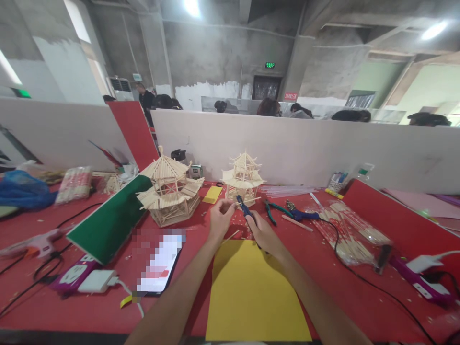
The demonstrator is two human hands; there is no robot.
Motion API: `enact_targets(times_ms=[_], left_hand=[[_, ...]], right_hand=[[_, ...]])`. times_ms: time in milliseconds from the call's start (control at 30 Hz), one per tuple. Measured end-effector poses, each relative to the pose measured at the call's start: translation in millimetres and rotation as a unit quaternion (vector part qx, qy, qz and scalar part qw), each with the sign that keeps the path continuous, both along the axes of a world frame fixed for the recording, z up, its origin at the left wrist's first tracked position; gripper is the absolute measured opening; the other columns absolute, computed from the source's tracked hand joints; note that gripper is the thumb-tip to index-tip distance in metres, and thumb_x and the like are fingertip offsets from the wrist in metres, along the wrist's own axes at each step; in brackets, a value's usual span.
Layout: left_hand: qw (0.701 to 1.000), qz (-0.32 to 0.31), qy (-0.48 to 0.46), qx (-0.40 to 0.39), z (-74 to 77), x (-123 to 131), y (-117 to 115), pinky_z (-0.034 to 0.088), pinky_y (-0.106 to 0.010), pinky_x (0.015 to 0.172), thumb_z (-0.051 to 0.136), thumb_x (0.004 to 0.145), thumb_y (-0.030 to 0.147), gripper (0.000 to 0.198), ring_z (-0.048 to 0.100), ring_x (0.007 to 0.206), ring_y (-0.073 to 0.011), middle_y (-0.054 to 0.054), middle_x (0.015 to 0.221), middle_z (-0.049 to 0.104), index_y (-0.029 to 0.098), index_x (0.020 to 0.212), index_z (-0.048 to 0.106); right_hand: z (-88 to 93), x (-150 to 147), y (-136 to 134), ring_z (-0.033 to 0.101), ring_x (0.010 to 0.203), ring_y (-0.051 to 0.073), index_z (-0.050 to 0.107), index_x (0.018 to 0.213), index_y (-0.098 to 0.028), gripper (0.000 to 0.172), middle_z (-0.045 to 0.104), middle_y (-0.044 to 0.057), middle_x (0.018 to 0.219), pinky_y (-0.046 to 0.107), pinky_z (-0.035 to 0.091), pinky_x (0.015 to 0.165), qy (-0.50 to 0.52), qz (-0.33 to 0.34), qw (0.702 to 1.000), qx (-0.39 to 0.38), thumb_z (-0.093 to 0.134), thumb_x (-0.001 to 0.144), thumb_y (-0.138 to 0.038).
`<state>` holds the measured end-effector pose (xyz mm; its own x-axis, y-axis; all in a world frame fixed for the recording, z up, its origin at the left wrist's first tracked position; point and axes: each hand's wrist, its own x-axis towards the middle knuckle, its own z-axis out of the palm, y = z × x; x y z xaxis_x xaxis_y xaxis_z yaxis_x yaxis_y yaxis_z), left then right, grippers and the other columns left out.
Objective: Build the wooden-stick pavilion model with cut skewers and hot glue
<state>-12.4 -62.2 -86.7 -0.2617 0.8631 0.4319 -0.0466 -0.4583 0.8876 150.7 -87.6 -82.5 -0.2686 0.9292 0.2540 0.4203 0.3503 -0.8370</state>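
Note:
Slightly right of the middle, my right hand (265, 232) is wrapped around dark blue-handled pliers (243, 205) whose jaws point up and away from me. My left hand (220, 219) pinches a thin wooden stick (253, 200), and the stick runs across at the plier jaws. Whether the jaws bite on it is too small to tell. Just behind both hands stands a small pagoda model (244, 178) made of pale sticks. A larger pagoda model (170, 191) stands to the left. Beneath my wrists lies a yellow sheet (255, 292).
Left of my arms are a phone (160, 263), a slanted green board (111, 220) and a purple power strip (74, 275). Teal-handled pliers (278, 210), a blue glue gun (302, 213) and bagged sticks (345, 235) lie right. A white partition (305, 148) closes the back.

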Motion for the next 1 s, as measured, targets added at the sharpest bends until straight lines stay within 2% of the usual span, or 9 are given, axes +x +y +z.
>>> enact_targets(times_ms=[100,233,467,567,633,700,833,900,1000], left_hand=[[1.000,0.015,-0.005,0.007,2.8,0.1,-1.9,0.051,-0.026,0.074,0.069,0.077,0.035,0.019,0.065,0.074,-0.0148,-0.002,0.079,0.070,0.018,0.085,0.066],[0.998,0.050,-0.036,0.007,6.3,-1.9,-3.1,0.052,-0.027,0.076,0.070,0.075,0.035,0.021,0.065,0.076,-0.0157,-0.002,0.081,0.071,0.017,0.086,0.067],[0.991,0.108,-0.065,0.047,10.7,-9.4,-1.7,0.052,-0.026,0.074,0.071,0.075,0.035,0.021,0.065,0.075,-0.0154,-0.003,0.081,0.070,0.017,0.087,0.068],[0.987,0.125,-0.091,0.044,11.5,-12.5,0.4,0.053,-0.028,0.076,0.072,0.074,0.036,0.024,0.066,0.077,-0.0161,-0.004,0.083,0.071,0.017,0.087,0.067],[0.989,0.101,-0.103,0.030,10.4,-11.4,1.1,0.054,-0.029,0.078,0.073,0.073,0.037,0.026,0.067,0.079,-0.0168,-0.004,0.084,0.072,0.016,0.088,0.068],[0.992,0.063,-0.105,0.011,8.0,-6.6,0.5,0.054,-0.031,0.080,0.074,0.072,0.037,0.027,0.067,0.080,-0.0169,-0.004,0.084,0.072,0.016,0.088,0.068],[0.995,-0.010,-0.102,-0.012,2.5,8.8,-3.8,0.055,-0.031,0.079,0.075,0.071,0.038,0.026,0.068,0.078,-0.0172,-0.004,0.082,0.073,0.016,0.084,0.068],[0.995,-0.036,-0.091,-0.021,0.4,15.7,-6.6,0.054,-0.030,0.077,0.075,0.071,0.037,0.025,0.068,0.076,-0.0169,-0.003,0.080,0.072,0.017,0.083,0.067],[0.995,-0.063,-0.070,-0.029,-2.0,23.0,-10.4,0.054,-0.028,0.074,0.075,0.072,0.035,0.023,0.067,0.074,-0.0162,-0.003,0.078,0.071,0.016,0.082,0.067]], right_hand=[[3.1,0.6,-1.8,0.061,0.072,0.017,0.055,0.117,-0.024,0.037,0.063,0.000,0.082,0.027,0.046,0.065,-0.006,0.027,1.000,0.004,0.035,0.097,-0.048],[8.5,4.5,-3.0,0.060,0.090,0.020,0.056,0.114,-0.023,0.032,0.065,0.003,0.098,0.031,0.044,0.081,-0.021,0.044,0.998,0.024,0.048,0.092,-0.044],[8.3,14.2,4.0,0.054,0.075,0.018,0.055,0.108,-0.020,0.032,0.058,-0.001,0.081,0.032,0.044,0.076,-0.038,0.033,0.999,0.016,0.059,0.083,-0.039],[9.5,14.2,5.3,0.053,0.072,0.017,0.054,0.102,-0.021,0.027,0.057,-0.002,0.079,0.031,0.044,0.075,0.027,0.001,0.999,0.019,0.061,0.081,-0.037],[10.1,10.6,5.5,0.055,0.069,0.017,0.054,0.098,-0.021,0.028,0.059,-0.002,0.079,0.031,0.047,0.072,0.124,-0.008,0.992,-0.003,0.065,0.078,-0.036],[9.4,4.6,5.7,0.059,0.068,0.017,0.053,0.098,-0.021,0.034,0.064,0.000,0.083,0.032,0.050,0.070,0.255,-0.019,0.966,-0.046,0.071,0.072,-0.034],[4.5,-5.6,7.6,0.066,0.070,0.017,0.056,0.096,-0.022,0.041,0.069,0.000,0.087,0.033,0.056,0.071,0.469,-0.060,0.875,-0.103,0.080,0.063,-0.029],[2.3,-7.1,8.9,0.067,0.071,0.017,0.058,0.098,-0.022,0.044,0.070,-0.001,0.084,0.032,0.057,0.071,0.521,-0.068,0.844,-0.105,0.083,0.061,-0.025],[0.6,-7.6,9.2,0.069,0.072,0.017,0.058,0.103,-0.022,0.051,0.072,0.000,0.087,0.031,0.058,0.072,0.536,-0.054,0.835,-0.112,0.085,0.059,-0.023]])
